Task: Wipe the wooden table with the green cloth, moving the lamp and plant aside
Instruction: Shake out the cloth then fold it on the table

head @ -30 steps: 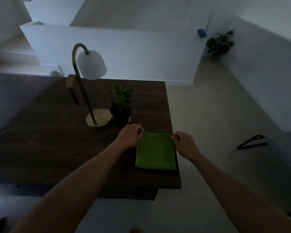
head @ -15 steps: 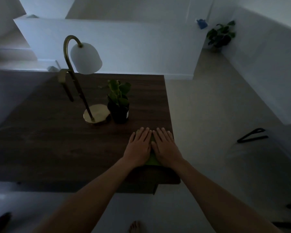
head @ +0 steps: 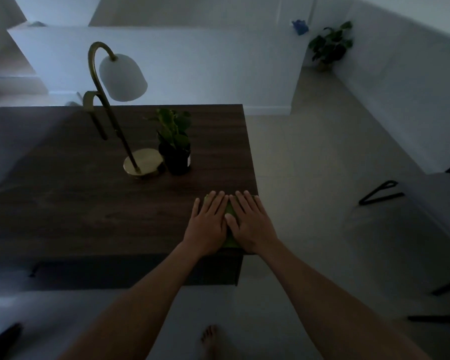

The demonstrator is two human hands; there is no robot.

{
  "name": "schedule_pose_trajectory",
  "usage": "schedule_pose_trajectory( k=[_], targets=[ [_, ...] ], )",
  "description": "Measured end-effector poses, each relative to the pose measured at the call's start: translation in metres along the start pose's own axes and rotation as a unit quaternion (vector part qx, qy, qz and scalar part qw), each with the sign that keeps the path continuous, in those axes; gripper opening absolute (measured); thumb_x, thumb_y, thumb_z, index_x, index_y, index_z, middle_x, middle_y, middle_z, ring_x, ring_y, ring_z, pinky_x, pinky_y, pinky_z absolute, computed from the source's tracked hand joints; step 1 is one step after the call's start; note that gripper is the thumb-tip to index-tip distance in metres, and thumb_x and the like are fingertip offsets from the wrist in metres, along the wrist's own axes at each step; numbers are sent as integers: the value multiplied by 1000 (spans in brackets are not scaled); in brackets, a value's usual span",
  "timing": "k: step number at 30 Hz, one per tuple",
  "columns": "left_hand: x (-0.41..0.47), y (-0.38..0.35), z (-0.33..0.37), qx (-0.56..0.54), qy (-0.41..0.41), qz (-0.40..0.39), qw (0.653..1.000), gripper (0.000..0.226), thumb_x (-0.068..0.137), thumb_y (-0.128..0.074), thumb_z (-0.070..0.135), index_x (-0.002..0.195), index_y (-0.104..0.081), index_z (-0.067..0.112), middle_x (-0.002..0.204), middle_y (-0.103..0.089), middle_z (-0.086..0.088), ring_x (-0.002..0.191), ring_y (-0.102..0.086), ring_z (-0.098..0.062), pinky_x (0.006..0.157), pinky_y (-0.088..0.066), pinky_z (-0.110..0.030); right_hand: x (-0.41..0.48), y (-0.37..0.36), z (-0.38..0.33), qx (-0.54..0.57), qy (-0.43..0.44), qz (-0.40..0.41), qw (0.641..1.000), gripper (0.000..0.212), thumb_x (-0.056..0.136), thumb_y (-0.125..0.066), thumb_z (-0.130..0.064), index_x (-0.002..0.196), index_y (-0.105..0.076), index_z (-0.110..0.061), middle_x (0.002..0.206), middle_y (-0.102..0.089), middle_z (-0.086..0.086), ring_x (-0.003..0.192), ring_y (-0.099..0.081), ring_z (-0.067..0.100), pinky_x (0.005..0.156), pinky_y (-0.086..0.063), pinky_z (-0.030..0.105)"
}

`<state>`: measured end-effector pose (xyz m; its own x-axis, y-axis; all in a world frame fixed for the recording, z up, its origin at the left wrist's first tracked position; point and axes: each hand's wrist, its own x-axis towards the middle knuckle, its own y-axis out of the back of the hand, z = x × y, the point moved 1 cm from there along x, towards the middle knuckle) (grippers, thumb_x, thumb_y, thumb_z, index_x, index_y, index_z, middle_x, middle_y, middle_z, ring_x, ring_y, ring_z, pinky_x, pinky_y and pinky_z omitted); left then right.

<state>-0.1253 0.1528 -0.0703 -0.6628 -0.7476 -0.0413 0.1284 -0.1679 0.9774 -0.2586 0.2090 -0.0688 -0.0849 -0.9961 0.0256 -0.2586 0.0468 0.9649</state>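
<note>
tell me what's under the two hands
The cloth, flat on the table at its near right corner: green strips show between the left hand and right hand. Both palms cover the rest, so its folds cannot be seen.

left grip (head: 208,224) and right grip (head: 253,226) no longer pinching the far corners of the green cloth (head: 230,242), now laid flat side by side, pressing it down; cloth mostly covered, only slivers showing between them

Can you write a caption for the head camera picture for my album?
Both hands, left and right, press the green cloth flat on the wooden table.
</note>
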Motion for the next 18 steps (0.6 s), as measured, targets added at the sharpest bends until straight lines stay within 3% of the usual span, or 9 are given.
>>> schedule_pose_trajectory(
  k=[6, 8, 10, 12, 15, 18],
  targets=[
    [0, 1, -1, -7, 3, -5, 1000, 58, 102, -18, 38, 155, -1, 21, 163, 4, 5, 148, 13, -11, 120, 6, -45, 2, 0, 0, -4, -7, -6, 1000, 85, 86, 11, -66, 153, -11, -19, 162, -11, 4, 149, 1, 19, 121, 3, 38],
    [1, 5, -1, -39, 3, -16, 999, 58, 103, -20, 38, 155, -1, 21, 163, 6, 5, 147, 14, -9, 120, 7, -43, 3, 1, 1, 7, -10, -15, 1000, 94, 79, 17, -71, 154, -11, -20, 162, -10, 3, 149, 2, 17, 121, 6, 37],
    [-1, 13, -5, -103, 11, -14, 995, 58, 103, -23, 37, 155, -2, 22, 163, 6, 5, 147, 13, -8, 120, 6, -41, 5, 8, -1, 41, -22, -18, 999, 89, 84, 5, -72, 153, -17, -20, 162, -10, 4, 149, 3, 17, 120, 8, 37],
    [-5, 22, -16, -130, 19, 11, 991, 59, 103, -27, 38, 155, -5, 23, 163, 3, 7, 148, 11, -9, 121, 5, -41, 11, 17, -5, 59, -19, 65, 996, 76, 90, -16, -64, 148, -32, -18, 160, -19, 9, 149, -1, 24, 120, 4, 43],
    [-13, 37, -43, -89, 38, 47, 994, 59, 101, -30, 42, 155, -10, 26, 163, -1, 6, 149, 8, -14, 119, 6, -45, 26, 34, -22, 46, 56, 196, 978, 63, 90, -35, -55, 139, -44, -17, 151, -35, 11, 147, -15, 30, 119, -7, 52],
    [-21, 54, -76, -48, 58, 45, 996, 64, 97, -24, 55, 154, -12, 29, 163, 0, 5, 149, 10, -19, 118, 5, -54, 41, 42, -54, 44, 98, 171, 979, 64, 89, -39, -56, 143, -38, -21, 156, -27, 8, 148, -5, 26, 119, 0, 53]
  ],
)
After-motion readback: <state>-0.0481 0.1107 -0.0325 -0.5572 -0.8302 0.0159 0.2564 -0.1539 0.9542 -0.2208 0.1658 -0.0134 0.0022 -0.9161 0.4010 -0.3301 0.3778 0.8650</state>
